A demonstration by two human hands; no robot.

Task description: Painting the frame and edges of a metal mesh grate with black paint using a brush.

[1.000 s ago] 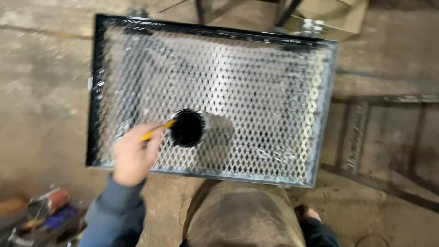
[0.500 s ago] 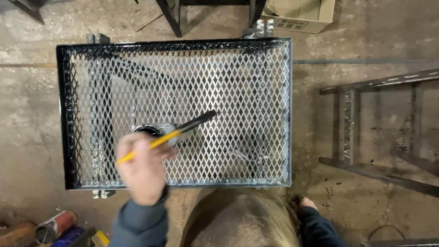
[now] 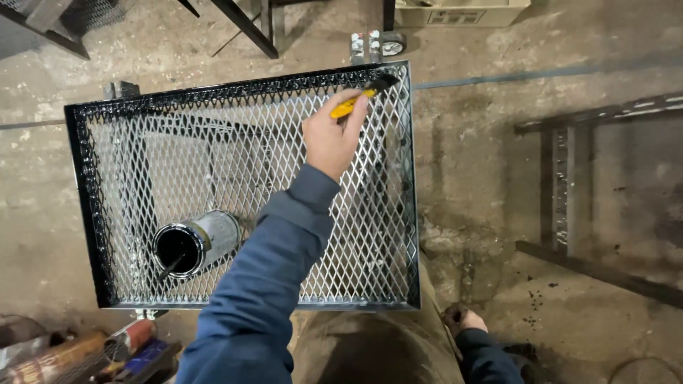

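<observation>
Seen from the head camera, the left hand [image 3: 333,139] stretches out on a straightened arm, fingers clenched round a yellow-handled paintbrush [image 3: 361,97] whose bristles touch the far right corner of a black-framed metal mesh rack [image 3: 235,171]. The right hand [image 3: 464,320] rests low beside the knee; its grip cannot be told. On the mesh stands an open tin [image 3: 191,243] holding black paint.

We count one mesh rack [image 3: 142,171], one paint can [image 3: 196,243], one yellow-handled brush [image 3: 361,95], one caster wheel [image 3: 390,45], and two hands: left [image 3: 331,139], right [image 3: 464,320].
</observation>
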